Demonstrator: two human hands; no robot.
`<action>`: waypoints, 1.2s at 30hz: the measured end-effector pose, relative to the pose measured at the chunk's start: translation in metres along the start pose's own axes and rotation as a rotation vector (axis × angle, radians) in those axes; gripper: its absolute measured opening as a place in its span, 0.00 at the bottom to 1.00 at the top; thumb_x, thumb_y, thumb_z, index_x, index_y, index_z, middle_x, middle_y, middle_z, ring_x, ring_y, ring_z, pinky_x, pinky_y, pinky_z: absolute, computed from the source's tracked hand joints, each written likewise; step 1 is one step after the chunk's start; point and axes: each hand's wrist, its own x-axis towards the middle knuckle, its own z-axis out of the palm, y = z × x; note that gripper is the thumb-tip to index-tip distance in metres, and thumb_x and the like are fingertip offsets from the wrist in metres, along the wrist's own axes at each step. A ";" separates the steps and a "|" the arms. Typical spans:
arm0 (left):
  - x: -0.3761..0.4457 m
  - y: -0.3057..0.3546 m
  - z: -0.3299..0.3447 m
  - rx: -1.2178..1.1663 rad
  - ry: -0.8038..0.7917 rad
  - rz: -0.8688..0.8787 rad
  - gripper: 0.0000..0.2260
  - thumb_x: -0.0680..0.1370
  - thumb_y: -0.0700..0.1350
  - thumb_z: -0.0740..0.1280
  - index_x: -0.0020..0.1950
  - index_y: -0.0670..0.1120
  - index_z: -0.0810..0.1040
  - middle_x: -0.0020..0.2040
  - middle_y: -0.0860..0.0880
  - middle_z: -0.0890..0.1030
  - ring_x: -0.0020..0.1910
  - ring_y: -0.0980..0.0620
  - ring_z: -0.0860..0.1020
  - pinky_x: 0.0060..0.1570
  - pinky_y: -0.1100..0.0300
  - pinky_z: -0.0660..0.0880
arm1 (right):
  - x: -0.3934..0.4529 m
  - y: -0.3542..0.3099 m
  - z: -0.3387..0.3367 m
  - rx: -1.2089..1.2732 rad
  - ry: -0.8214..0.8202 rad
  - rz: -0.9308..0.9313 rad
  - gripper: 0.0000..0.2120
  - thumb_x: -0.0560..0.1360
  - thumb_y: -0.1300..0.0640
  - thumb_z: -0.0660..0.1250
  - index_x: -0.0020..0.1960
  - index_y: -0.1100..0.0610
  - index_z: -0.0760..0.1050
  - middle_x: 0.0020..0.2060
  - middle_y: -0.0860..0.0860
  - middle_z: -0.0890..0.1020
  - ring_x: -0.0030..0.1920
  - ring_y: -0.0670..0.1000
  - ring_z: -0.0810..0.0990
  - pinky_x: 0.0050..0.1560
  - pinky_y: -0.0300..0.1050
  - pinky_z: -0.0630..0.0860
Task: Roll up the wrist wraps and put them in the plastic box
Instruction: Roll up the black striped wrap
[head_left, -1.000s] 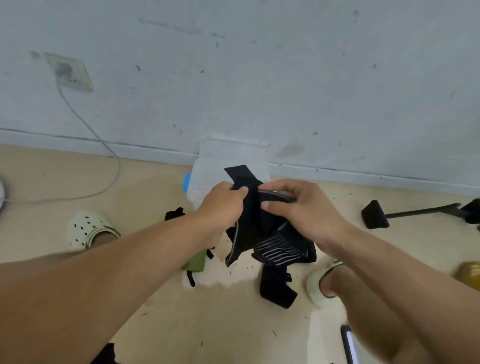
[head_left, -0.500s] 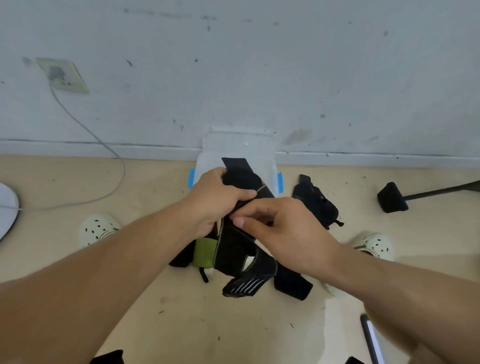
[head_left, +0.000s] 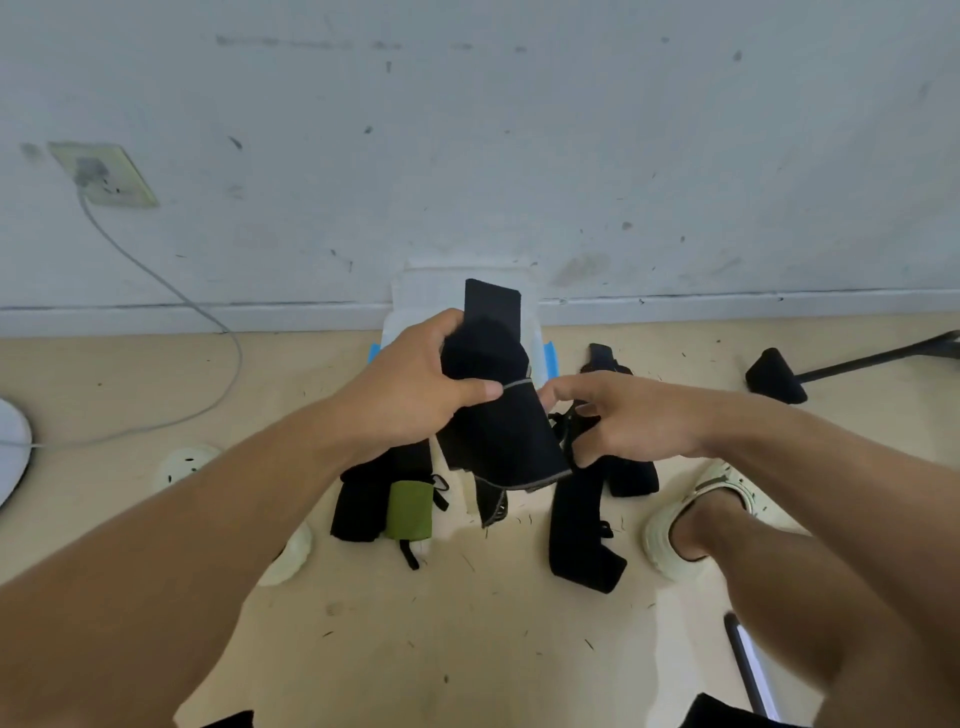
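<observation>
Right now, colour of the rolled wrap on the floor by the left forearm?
Olive green wrap, head view.

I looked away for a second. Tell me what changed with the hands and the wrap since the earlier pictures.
The right hand has let go of the black wrist wrap and drawn off to the right, fingers loosely curled beside it. The wrap's lower end now hangs straighter. The left hand still grips the wrap in front of the plastic box; the other wraps remain on the floor.

Black wrist wrap (head_left: 493, 415) between hands
</observation>
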 end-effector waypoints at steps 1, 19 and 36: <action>0.000 0.000 0.000 0.001 -0.006 0.005 0.21 0.78 0.41 0.75 0.69 0.54 0.76 0.60 0.58 0.84 0.59 0.58 0.82 0.65 0.54 0.78 | 0.000 0.001 0.000 0.028 -0.009 -0.022 0.26 0.70 0.62 0.70 0.60 0.36 0.76 0.67 0.36 0.77 0.73 0.42 0.69 0.76 0.51 0.65; 0.013 -0.010 0.000 0.139 0.281 -0.093 0.24 0.80 0.42 0.73 0.74 0.48 0.71 0.68 0.50 0.79 0.65 0.48 0.78 0.63 0.53 0.75 | -0.010 0.030 -0.039 0.002 0.105 0.198 0.32 0.58 0.29 0.80 0.50 0.53 0.87 0.50 0.57 0.87 0.49 0.53 0.84 0.57 0.49 0.76; 0.026 -0.023 0.004 0.129 0.463 -0.070 0.12 0.83 0.45 0.67 0.67 0.48 0.76 0.58 0.51 0.81 0.57 0.49 0.79 0.56 0.55 0.73 | -0.003 0.032 -0.046 0.514 0.633 0.004 0.10 0.74 0.57 0.78 0.53 0.59 0.85 0.49 0.57 0.88 0.46 0.54 0.88 0.49 0.51 0.86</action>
